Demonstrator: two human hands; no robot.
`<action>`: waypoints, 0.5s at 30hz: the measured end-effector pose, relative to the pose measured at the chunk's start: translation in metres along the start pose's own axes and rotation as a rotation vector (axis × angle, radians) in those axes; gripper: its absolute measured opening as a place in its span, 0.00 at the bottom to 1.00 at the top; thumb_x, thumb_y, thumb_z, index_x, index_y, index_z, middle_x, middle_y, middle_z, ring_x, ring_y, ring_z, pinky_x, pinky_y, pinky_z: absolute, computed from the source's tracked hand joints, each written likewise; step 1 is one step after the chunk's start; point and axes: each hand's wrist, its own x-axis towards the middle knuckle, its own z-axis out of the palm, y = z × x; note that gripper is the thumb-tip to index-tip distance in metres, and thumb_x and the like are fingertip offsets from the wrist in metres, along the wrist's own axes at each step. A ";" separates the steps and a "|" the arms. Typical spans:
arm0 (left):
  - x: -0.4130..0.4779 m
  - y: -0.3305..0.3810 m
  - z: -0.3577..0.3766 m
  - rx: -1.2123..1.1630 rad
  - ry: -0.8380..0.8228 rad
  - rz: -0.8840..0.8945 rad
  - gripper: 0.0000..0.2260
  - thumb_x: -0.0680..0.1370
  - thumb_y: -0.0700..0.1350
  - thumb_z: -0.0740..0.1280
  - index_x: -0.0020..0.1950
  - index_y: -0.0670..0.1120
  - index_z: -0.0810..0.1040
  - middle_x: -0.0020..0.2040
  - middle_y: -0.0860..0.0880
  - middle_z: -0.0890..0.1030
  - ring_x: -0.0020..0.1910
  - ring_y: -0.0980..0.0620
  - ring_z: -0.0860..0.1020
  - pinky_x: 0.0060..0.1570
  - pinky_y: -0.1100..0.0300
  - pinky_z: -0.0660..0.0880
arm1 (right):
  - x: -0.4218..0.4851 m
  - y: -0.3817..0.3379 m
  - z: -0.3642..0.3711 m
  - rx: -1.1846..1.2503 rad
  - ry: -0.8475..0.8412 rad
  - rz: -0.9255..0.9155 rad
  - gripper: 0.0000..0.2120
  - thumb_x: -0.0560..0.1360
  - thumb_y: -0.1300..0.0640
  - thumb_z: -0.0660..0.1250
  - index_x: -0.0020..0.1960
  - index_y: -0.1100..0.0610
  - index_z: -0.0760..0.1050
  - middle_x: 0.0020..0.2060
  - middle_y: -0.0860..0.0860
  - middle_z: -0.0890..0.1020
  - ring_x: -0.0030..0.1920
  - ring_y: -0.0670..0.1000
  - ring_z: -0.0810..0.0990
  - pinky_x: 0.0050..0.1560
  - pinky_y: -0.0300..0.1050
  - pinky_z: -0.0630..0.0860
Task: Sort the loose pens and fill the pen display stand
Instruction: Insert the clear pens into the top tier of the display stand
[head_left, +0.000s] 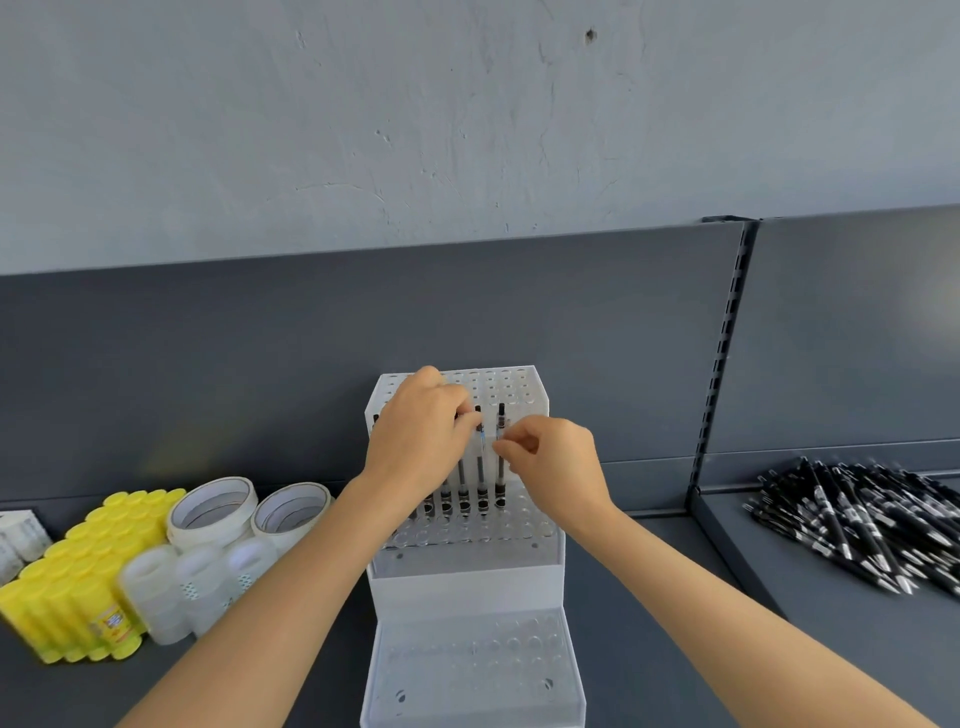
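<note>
Head view: a stand (467, 577) of white and clear plastic, stepped in two tiers, each tier a sloped sheet drilled with rows of round holes. It sits mid-shelf, just before the back panel (208, 364). A short row of slim pens (482, 488), clear barrels with black ends, stands in the upper tier. The left hand (421, 431) curls its fingers round their tops; the right hand (556, 467) pinches the end pen (501, 415) between thumb and fingertip. Well to the right lies a loose pile (862, 525) of glossy black pens. Left of the stand: yellow glue sticks (88, 571), white tape rolls (213, 512), frosted bottles (192, 587) – blurred. The shelf (649, 597) is matt dark grey metal with a slotted upright (722, 353); above, a rough, cracked grey wall (363, 104)
</note>
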 end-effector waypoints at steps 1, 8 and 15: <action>-0.001 -0.001 0.000 -0.016 0.011 0.000 0.07 0.78 0.48 0.65 0.45 0.46 0.80 0.46 0.52 0.71 0.42 0.55 0.70 0.35 0.63 0.64 | 0.000 0.000 0.001 -0.011 0.002 0.000 0.05 0.75 0.55 0.69 0.46 0.56 0.82 0.34 0.46 0.81 0.38 0.48 0.81 0.45 0.45 0.80; -0.011 -0.006 -0.010 -0.124 0.119 0.003 0.06 0.78 0.46 0.66 0.53 0.49 0.79 0.47 0.56 0.70 0.41 0.54 0.73 0.42 0.62 0.68 | 0.000 -0.008 -0.001 -0.104 -0.024 0.003 0.06 0.75 0.56 0.68 0.46 0.57 0.82 0.34 0.45 0.80 0.38 0.49 0.81 0.44 0.46 0.80; -0.034 -0.023 -0.013 -0.175 0.146 -0.019 0.07 0.75 0.48 0.69 0.52 0.50 0.79 0.46 0.57 0.72 0.46 0.57 0.72 0.43 0.63 0.67 | 0.008 -0.015 -0.009 -0.180 -0.098 0.062 0.09 0.74 0.57 0.69 0.41 0.64 0.81 0.34 0.42 0.78 0.37 0.52 0.83 0.42 0.51 0.82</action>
